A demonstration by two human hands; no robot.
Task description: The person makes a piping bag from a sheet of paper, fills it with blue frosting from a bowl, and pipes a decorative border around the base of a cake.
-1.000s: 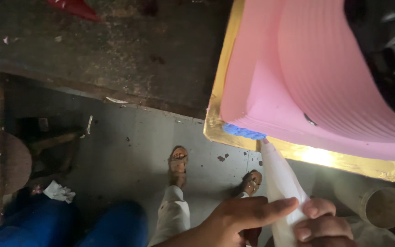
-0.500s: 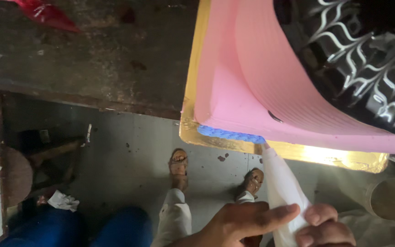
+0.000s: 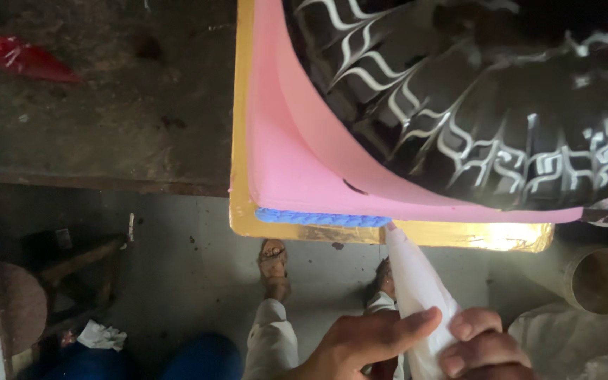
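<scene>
A white piping bag point(image 3: 416, 295) is gripped from both sides at the bottom of the head view. My left hand point(image 3: 360, 341) steadies it with fingers laid along the bag, and my right hand point(image 3: 483, 345) squeezes its upper end. The bag's tip touches the base of a tall pink cake point(image 3: 297, 155) where a blue piped border point(image 3: 314, 219) runs along the bottom edge. The cake sits on a gold board point(image 3: 473, 236) and has a dark chocolate top with white swirl lines point(image 3: 487, 105).
The board overhangs a dark worn table point(image 3: 93, 119) with a red wrapper point(image 3: 22, 60) at its far left. Below are my sandalled feet point(image 3: 274, 260) on a grey floor, a wooden stool point(image 3: 15, 302), a round tin point(image 3: 603, 278) and blue containers point(image 3: 142, 359).
The view has shifted so the cake's dark top now shows more. The blue border has grown to the right, and the bag's tip has moved right along the cake's base.
</scene>
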